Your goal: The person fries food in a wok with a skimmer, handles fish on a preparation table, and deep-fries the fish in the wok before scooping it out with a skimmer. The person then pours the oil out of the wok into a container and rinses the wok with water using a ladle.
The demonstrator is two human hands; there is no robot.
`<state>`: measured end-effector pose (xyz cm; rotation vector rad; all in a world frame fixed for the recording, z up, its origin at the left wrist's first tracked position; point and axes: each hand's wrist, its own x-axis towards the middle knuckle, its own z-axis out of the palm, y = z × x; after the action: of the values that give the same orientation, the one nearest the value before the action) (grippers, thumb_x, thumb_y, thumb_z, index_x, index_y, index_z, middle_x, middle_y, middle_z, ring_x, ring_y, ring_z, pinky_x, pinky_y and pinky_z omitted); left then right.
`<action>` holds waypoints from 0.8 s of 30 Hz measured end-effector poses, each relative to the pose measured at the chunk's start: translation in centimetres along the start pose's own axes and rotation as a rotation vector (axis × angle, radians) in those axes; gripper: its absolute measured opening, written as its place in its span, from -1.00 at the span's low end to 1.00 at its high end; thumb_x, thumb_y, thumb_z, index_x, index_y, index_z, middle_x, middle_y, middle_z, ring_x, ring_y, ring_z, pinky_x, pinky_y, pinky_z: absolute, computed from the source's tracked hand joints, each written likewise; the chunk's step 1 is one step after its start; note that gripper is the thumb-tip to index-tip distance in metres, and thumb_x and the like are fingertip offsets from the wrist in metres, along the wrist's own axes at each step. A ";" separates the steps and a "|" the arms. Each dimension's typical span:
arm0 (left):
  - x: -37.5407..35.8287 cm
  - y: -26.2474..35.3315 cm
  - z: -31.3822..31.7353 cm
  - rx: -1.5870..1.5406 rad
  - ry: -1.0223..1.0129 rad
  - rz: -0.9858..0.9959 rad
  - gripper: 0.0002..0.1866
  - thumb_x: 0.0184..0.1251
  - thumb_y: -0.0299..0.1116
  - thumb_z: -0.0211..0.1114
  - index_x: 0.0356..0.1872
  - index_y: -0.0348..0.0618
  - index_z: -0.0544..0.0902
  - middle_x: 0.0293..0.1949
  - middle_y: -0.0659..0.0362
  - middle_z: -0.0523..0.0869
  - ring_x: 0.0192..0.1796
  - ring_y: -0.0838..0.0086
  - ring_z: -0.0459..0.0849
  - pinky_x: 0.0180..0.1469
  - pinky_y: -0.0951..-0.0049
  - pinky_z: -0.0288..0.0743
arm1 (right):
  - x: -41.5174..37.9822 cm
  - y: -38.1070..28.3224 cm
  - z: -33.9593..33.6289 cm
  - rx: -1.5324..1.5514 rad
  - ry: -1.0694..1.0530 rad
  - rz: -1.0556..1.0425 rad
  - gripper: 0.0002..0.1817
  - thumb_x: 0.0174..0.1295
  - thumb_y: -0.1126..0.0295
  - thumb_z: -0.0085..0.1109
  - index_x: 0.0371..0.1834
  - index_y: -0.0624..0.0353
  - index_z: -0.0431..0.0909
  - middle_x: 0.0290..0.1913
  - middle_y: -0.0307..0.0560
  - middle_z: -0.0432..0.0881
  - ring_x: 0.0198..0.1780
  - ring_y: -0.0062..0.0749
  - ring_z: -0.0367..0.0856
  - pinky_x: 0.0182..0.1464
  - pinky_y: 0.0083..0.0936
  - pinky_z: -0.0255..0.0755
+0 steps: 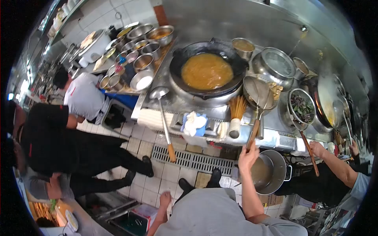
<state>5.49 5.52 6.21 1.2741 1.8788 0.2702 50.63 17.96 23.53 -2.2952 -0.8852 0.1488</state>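
Note:
My right hand (248, 159) is closed around the wooden handle of a wire-mesh strainer (258, 91). The strainer's round bowl rests at the stove edge, to the right of a black wok (179, 80) that holds brownish-yellow liquid. Down at my left side hangs my left hand (165, 199), its fingers curled with nothing visible in them. Between the wok and the stove's front edge stands a bamboo wok brush (236, 112). A ladle (160, 103) lies across the front edge, its wooden end jutting out over the floor.
Metal bowls (143, 62) crowd the left counter. A lidded steel pot (277, 65) stands right of the wok. At right, a co-worker's hand (317, 149) grips a strainer of dark greens (302, 108). A large pot (286, 169) sits below my right arm. Other people (47, 137) stand left.

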 end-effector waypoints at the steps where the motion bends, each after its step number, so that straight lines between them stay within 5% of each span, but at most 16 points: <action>1: 1.1 2.6 -0.8 -0.274 0.065 -0.071 -0.61 0.31 -0.15 -0.02 -0.27 -0.31 0.60 -0.51 0.05 0.65 -0.50 0.42 0.63 -0.48 0.44 0.48 | -0.7 -1.3 -0.7 -0.059 0.214 -0.181 -0.44 0.14 0.39 0.13 0.24 0.23 0.25 0.06 0.22 0.37 0.12 0.10 0.25 0.17 -0.21 0.14; 3: 3.1 6.6 -3.0 -0.485 0.119 -0.047 -0.60 0.36 -0.14 -0.10 -0.25 -0.27 0.58 -0.49 0.14 0.60 -0.49 0.49 0.59 -0.46 0.49 0.46 | -2.7 -4.6 -1.9 0.116 0.220 -0.435 -0.60 0.14 0.44 0.14 0.07 0.27 0.42 -0.07 0.13 0.47 -0.03 -0.08 0.41 0.05 -0.29 0.27; 5: 4.9 8.0 -4.4 -0.564 0.129 -0.074 -0.58 0.37 -0.11 -0.10 -0.25 -0.28 0.57 -0.45 0.14 0.59 -0.47 0.49 0.58 -0.45 0.50 0.46 | -6.4 -7.6 1.1 0.627 -0.306 -0.148 -0.65 0.19 0.38 0.11 0.02 0.31 0.44 -0.10 0.13 0.50 -0.07 -0.15 0.47 -0.02 -0.35 0.33; 7: 5.7 9.0 -5.3 -0.655 0.098 -0.034 -0.56 0.38 -0.07 -0.09 -0.22 -0.28 0.56 -0.40 0.12 0.60 -0.44 0.51 0.58 -0.44 0.53 0.45 | -10.4 -12.6 3.5 0.632 -0.618 -0.154 -0.59 0.23 0.26 0.08 0.05 0.33 0.41 -0.11 0.14 0.54 -0.13 -0.19 0.53 -0.09 -0.40 0.37; 9: 4.8 9.0 -5.9 -0.627 0.065 -0.028 -0.57 0.37 -0.07 -0.06 -0.19 -0.29 0.55 -0.39 0.12 0.60 -0.43 0.52 0.58 -0.44 0.54 0.45 | -13.7 -14.0 11.0 0.511 -0.550 -0.371 -0.50 0.20 0.20 0.08 0.10 0.33 0.36 -0.20 0.12 0.60 -0.22 -0.14 0.57 -0.12 -0.36 0.41; 11: 4.2 7.8 -6.8 -0.594 0.027 -0.016 -0.57 0.37 -0.07 -0.04 -0.16 -0.29 0.54 -0.39 0.13 0.60 -0.43 0.53 0.58 -0.43 0.55 0.44 | -14.4 -18.0 12.7 0.375 -0.794 -0.244 -0.49 0.12 0.17 0.14 0.03 0.35 0.38 -0.28 0.16 0.61 -0.29 -0.08 0.58 -0.14 -0.27 0.44; 15: 1.2 1.5 -8.0 -0.480 -0.056 -0.037 -0.65 0.31 -0.16 0.09 -0.09 -0.27 0.51 -0.38 0.15 0.60 -0.37 0.55 0.58 -0.42 0.57 0.44 | -15.1 -19.8 18.0 0.126 -0.727 -0.169 -0.62 0.09 0.25 0.15 -0.18 0.36 0.39 -0.50 0.09 0.59 -0.51 -0.15 0.57 -0.39 -0.25 0.48; 17: 1.1 -0.4 -9.5 -0.522 -0.056 -0.038 -0.66 0.29 -0.20 0.13 -0.06 -0.25 0.50 -0.39 0.15 0.60 -0.35 0.57 0.58 -0.41 0.58 0.43 | -15.0 -21.6 16.3 0.517 -0.905 0.063 -0.75 0.09 0.34 0.12 -0.33 0.27 0.33 -0.63 -0.02 0.50 -0.71 -0.34 0.47 -0.69 -0.37 0.37; 18: 1.0 -0.9 -10.4 -0.539 -0.047 -0.037 -0.65 0.28 -0.22 0.14 -0.02 -0.24 0.49 -0.38 0.15 0.60 -0.35 0.56 0.59 -0.39 0.57 0.44 | -15.6 -22.2 15.5 0.672 -0.923 0.156 -0.84 0.11 0.43 0.08 -0.34 0.23 0.32 -0.72 -0.17 0.38 -0.85 -0.52 0.31 -0.87 -0.53 0.16; 20: 1.3 0.5 -12.7 -0.558 -0.051 -0.024 -0.63 0.27 -0.24 0.16 0.03 -0.23 0.48 -0.36 0.15 0.60 -0.34 0.56 0.59 -0.38 0.57 0.45 | -17.2 -21.9 13.4 0.797 -0.953 0.228 -0.85 0.11 0.45 0.07 -0.32 0.23 0.32 -0.73 -0.20 0.36 -0.85 -0.54 0.29 -0.87 -0.55 0.15; 24: 8.2 10.1 -14.2 -0.260 -0.098 0.464 -0.48 0.21 -0.24 0.22 0.17 -0.20 0.37 -0.15 -0.08 0.61 -0.16 0.22 0.61 -0.09 0.35 0.47 | -17.5 -22.6 7.8 1.023 -0.956 0.400 -0.85 0.13 0.48 0.08 -0.28 0.23 0.35 -0.74 -0.27 0.30 -0.86 -0.60 0.23 -0.87 -0.63 0.10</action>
<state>0.76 20.84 16.89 1.4954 1.3943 0.6597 22.08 23.56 29.37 -1.2999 -0.5104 1.5606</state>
